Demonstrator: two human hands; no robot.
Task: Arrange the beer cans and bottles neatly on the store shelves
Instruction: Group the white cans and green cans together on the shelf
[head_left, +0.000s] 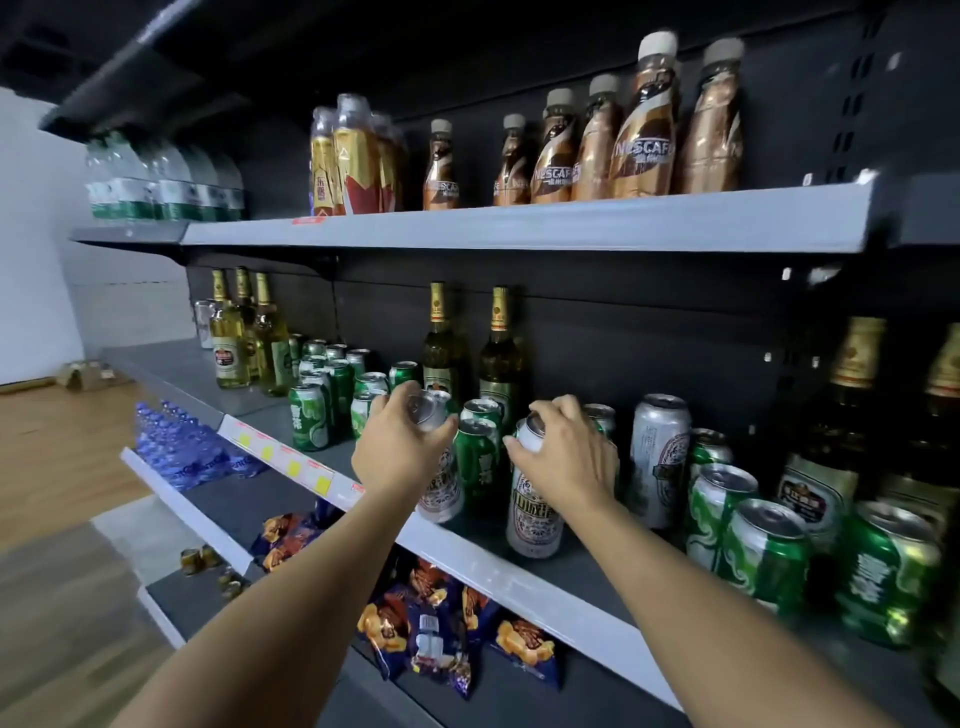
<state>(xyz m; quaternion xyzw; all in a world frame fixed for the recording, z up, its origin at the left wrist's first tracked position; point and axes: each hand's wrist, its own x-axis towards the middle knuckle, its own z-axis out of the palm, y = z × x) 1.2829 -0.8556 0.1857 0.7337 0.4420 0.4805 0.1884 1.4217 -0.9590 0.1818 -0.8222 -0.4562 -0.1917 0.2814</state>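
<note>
- We see the left hand (397, 441) curled over the top of a tall silver can (440, 483), fingers and thumb wrapped round its rim; the can stands upright on the middle shelf (519, 569), near its front edge.
- The right hand (563, 451) grips the top of a second tall silver can (535, 514) in the same way, fingers bent over the lid; this can also stands upright on the middle shelf, just right of the first.
- Between the two held cans stand green cans (475, 457), touching or nearly touching them; we cannot tell which.
- A third silver can (658, 457) stands upright just right of the right hand.
- At far right a cluster of green cans (769, 558) sits near the shelf front, with dark beer bottles (826, 462) behind them.
- Two green beer bottles (470, 353) stand at the back of the shelf, behind the hands.
- To the left we note more green cans (311, 421) in rows and pale yellow bottles (231, 338) beyond them.
- The upper shelf (519, 228) bears brown coffee bottles (644, 119), gold-labelled bottles (353, 156) and water bottles (156, 182).
- The lower shelf (519, 691) holds snack bags (431, 623); further left lies a pack of blue-capped bottles (182, 447).
</note>
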